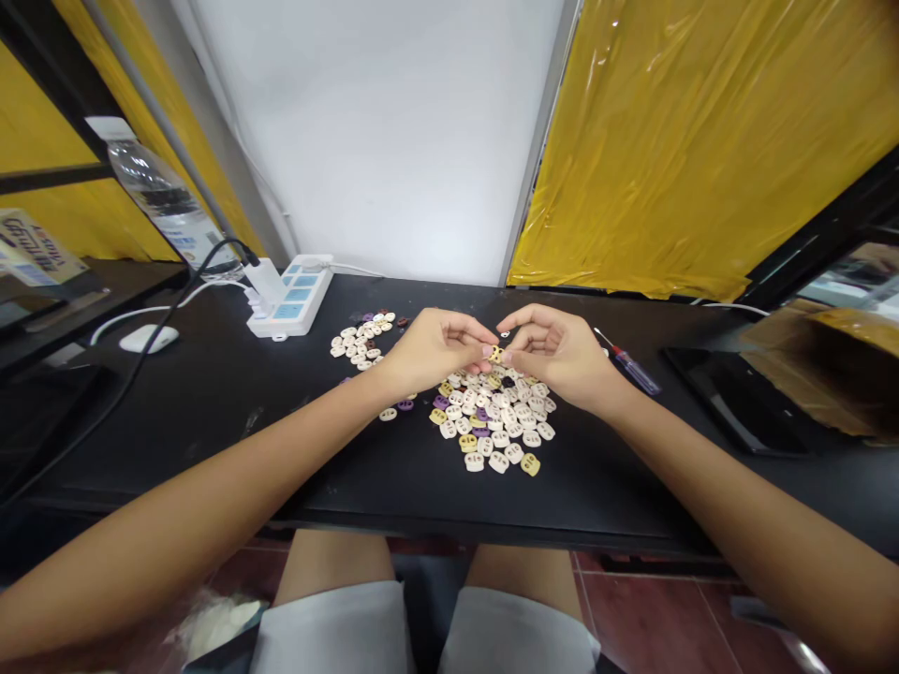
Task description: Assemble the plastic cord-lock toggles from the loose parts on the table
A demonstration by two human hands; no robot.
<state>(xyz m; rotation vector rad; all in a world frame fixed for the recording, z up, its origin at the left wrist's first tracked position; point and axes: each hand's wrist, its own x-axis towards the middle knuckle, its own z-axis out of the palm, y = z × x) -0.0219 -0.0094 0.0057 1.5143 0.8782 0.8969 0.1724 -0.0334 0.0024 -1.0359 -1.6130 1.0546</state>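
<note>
My left hand (436,348) pinches a small yellow two-hole cord lock (495,355) between thumb and fingers. From the other side, my right hand (556,348) is closed on that same piece, its index finger arched above it. Beside that index fingertip shows a tiny white piece (505,334), too small to name. Under and in front of both hands lies a loose pile of cord locks (499,461), mostly cream, with some yellow and purple ones. A second, smaller group of cord locks (349,341) lies left of the pile, partly hidden by my left hand.
A screwdriver (636,370) lies right of my right hand, near a black flat device (734,398) and an open cardboard box (815,374). At the back left are a white power strip (293,298), a water bottle (165,197), cables and a white case (149,338).
</note>
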